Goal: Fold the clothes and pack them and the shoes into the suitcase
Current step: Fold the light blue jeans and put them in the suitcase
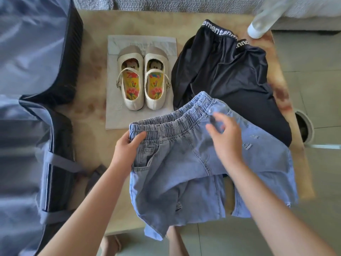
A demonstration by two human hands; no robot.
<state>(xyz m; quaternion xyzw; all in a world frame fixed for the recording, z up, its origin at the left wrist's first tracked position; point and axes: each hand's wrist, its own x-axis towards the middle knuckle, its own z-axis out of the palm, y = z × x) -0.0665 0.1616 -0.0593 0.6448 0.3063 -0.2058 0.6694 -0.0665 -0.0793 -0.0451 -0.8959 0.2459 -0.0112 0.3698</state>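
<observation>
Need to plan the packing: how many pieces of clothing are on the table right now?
2. Blue jeans lie at the near edge under both hands; a black garment lies behind them, right of the shoes. More could be hidden underneath.

— Where's everything sitting?
— Suitcase fills the frame's left; shoes side by side on a sheet at centre.
— And the clothes?
— Trousers upper right; jeans below, overlapping them, draped over the table edge.

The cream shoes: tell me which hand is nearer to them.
Left. The left hand grips the jeans' waistband corner just below the cream shoes. The right hand hovers over the jeans farther right, beside the black garment.
</observation>
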